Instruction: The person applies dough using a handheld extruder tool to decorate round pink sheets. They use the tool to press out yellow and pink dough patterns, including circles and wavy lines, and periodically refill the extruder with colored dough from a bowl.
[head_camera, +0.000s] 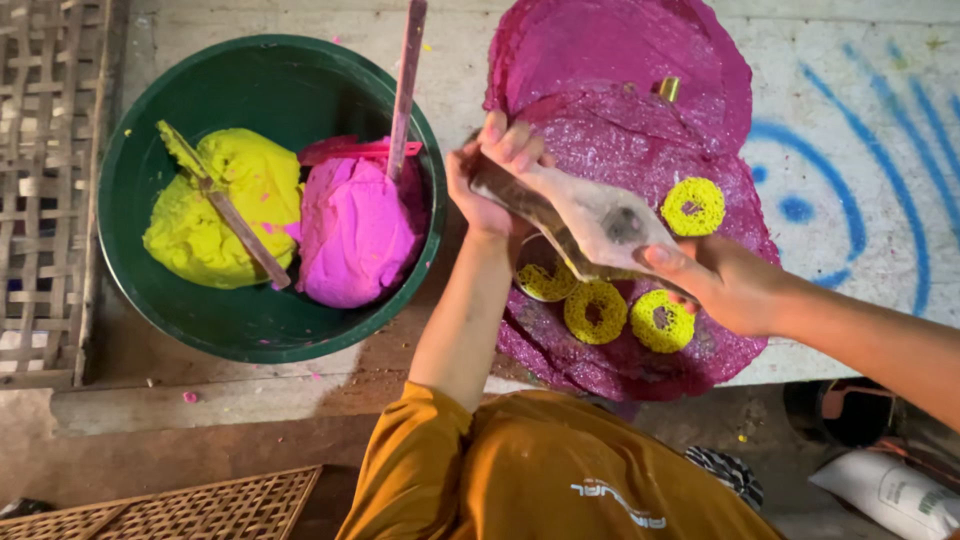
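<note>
Head view, both hands (497, 165) gripping floppy cloth bag (590, 220), lacy yellow rings (694, 206)

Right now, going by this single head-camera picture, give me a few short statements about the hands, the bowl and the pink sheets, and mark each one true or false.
1. The green bowl holds a yellow lump and a pink lump. True.
2. Both hands grip one piping bag. True: the left hand holds one end, the right hand the other.
3. The rings on the pink sheets are blue. False: the rings are yellow.
4. The bowl is empty of tools. False: a stick lies on the yellow lump and another stick stands in the pink lump.
5. The bowl sits to the right of the sheets in the picture. False: it sits to their left.
</note>
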